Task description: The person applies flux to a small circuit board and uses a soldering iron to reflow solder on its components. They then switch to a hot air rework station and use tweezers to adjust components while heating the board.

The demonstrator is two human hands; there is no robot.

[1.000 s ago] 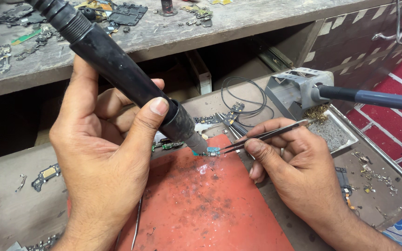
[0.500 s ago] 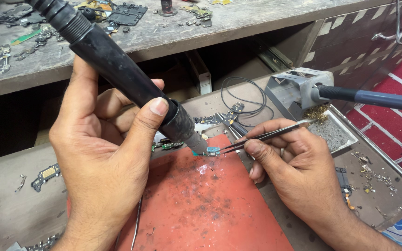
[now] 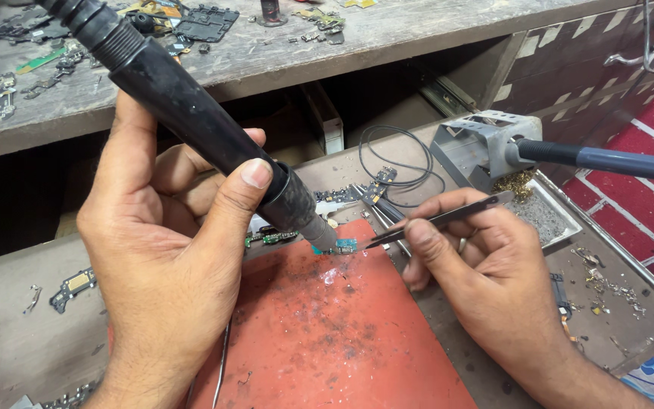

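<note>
My left hand [image 3: 168, 265] grips a thick black hot-air handpiece [image 3: 191, 106], its metal nozzle pointing down at a small teal circuit board [image 3: 344, 245] on the red work mat [image 3: 327, 341]. My right hand [image 3: 486, 273] pinches metal tweezers [image 3: 433, 222], whose tips touch the right edge of that small board. The board lies at the mat's far edge, between the nozzle and the tweezer tips.
A grey soldering-iron stand [image 3: 478, 148] with a blue-handled iron [image 3: 615, 159] sits at right beside a metal tray [image 3: 546, 212]. A black wire loop [image 3: 395, 163] lies behind the mat. Loose phone parts [image 3: 73, 284] lie at left; the upper shelf [image 3: 281, 45] holds several scrap boards.
</note>
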